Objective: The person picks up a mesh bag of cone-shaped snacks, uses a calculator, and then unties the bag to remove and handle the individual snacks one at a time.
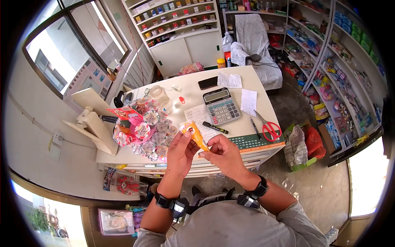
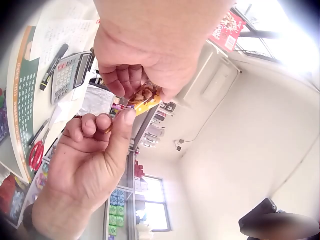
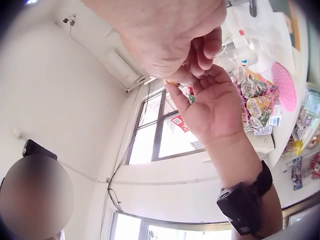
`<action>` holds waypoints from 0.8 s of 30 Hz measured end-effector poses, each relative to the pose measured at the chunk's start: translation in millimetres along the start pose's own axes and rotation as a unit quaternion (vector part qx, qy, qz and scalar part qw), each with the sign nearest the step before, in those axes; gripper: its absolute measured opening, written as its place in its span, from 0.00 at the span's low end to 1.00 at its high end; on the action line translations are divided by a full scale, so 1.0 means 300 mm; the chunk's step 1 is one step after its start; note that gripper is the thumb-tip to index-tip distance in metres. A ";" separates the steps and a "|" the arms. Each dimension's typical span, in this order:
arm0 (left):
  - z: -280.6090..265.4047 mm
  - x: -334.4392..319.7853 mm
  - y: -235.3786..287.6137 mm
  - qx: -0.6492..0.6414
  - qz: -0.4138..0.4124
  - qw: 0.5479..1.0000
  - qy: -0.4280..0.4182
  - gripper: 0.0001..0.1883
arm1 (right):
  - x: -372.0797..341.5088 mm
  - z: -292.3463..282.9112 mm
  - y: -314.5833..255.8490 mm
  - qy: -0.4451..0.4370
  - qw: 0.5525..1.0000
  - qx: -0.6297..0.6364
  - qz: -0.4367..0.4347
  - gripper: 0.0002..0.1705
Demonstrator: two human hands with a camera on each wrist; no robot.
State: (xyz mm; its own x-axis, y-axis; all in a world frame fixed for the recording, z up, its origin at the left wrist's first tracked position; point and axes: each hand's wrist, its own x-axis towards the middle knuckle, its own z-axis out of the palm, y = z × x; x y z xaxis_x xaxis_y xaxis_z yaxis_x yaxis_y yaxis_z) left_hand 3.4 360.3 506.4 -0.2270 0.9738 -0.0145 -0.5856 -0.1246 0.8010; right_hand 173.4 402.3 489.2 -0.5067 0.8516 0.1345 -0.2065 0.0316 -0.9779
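A narrow orange snack packet (image 1: pixel 197 136) with a printed picture is held slantwise above the front of the desk. My left hand (image 1: pixel 181 150) grips its upper part, thumb across the printed face. At the lower, tapered end, my right hand (image 1: pixel 225 157) pinches the packet between thumb and forefinger. In the left wrist view, the packet's brown-and-yellow print (image 2: pixel 145 97) shows between the two hands. My hands mostly hide it in the right wrist view. Left of it stands a bunch of lollipops (image 1: pixel 144 129) in clear and pink wrapping, with a red card on top.
On the white desk (image 1: pixel 177 86) lie a calculator (image 1: pixel 222 106), a black marker (image 1: pixel 215 127), a pen (image 1: pixel 255 128), red-handled scissors (image 1: pixel 270 129), a phone (image 1: pixel 207 83) and paper slips (image 1: pixel 248 102). A clear jar (image 1: pixel 158 94) stands behind the lollipops. Stocked shelves (image 1: pixel 329 78) line the right side.
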 end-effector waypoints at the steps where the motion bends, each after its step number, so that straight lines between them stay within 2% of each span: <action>1: 0.001 0.001 0.001 0.001 -0.001 1.000 -0.001 0.16 | 0.001 -0.001 0.001 -0.001 1.000 0.011 0.004 0.16; 6: 0.033 -0.002 0.019 0.040 0.021 0.999 0.028 0.22 | 0.003 0.004 0.009 -0.008 0.998 0.050 0.033 0.16; 8: 0.058 -0.026 0.050 0.067 0.037 0.997 0.026 0.24 | -0.003 -0.003 0.016 -0.014 0.999 0.027 0.022 0.16; 12: -0.008 -0.077 0.122 0.190 0.078 0.979 0.010 0.29 | -0.015 0.026 0.005 -0.044 0.998 0.033 0.015 0.15; 15: -0.004 -0.172 0.258 0.314 0.242 0.918 0.024 0.32 | -0.033 0.047 -0.048 -0.060 0.996 0.057 0.018 0.14; 17: -0.021 -0.241 0.380 0.299 0.353 0.880 0.109 0.33 | -0.037 0.041 -0.057 -0.060 0.996 0.066 0.030 0.13; 19: -0.071 -0.273 0.502 0.307 0.451 0.820 0.173 0.31 | -0.037 0.043 -0.053 -0.062 0.994 0.067 0.054 0.12; 23: -0.119 -0.269 0.626 0.396 0.445 0.772 0.223 0.28 | -0.027 0.051 -0.024 -0.067 0.992 0.068 0.084 0.11; 24: -0.151 -0.256 0.622 0.406 0.431 0.776 0.218 0.28 | -0.026 0.054 -0.014 -0.071 0.991 0.071 0.084 0.11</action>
State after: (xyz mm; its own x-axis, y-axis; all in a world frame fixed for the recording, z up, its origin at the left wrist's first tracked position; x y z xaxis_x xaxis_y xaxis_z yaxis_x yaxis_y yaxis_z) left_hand -123.9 253.4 629.9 -0.6071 0.4166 0.6767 0.5727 -0.3610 0.7360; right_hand 164.7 387.1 494.9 -0.6544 0.7561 0.0022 -0.2195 -0.1871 -0.9575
